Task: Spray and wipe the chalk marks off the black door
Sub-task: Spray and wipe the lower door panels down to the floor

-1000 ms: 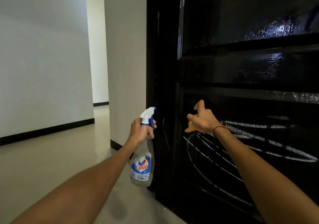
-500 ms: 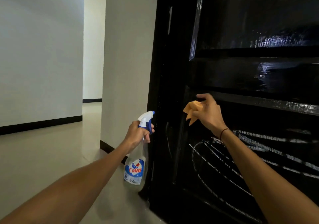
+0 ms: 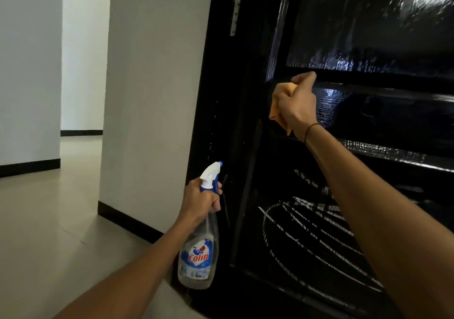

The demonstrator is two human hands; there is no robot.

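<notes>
The glossy black door (image 3: 383,112) fills the right side of the view. White chalk marks (image 3: 312,230) loop across its lower panel. My right hand (image 3: 298,105) grips a crumpled orange cloth (image 3: 280,108) against the door's horizontal rail, near the left edge of the upper panel. My left hand (image 3: 200,202) holds the neck of a clear spray bottle (image 3: 199,257) with a blue and white nozzle, upright, just left of the door's edge. The nozzle points toward the door.
A white wall (image 3: 149,97) with a black skirting stands just left of the door. A light tiled floor (image 3: 49,220) runs back into a corridor on the left. A metal hinge (image 3: 235,14) shows high on the door frame.
My right hand with the cloth has moved up from just above the chalk marks to the rail under the upper panel. The left hand keeps the bottle in about the same place.
</notes>
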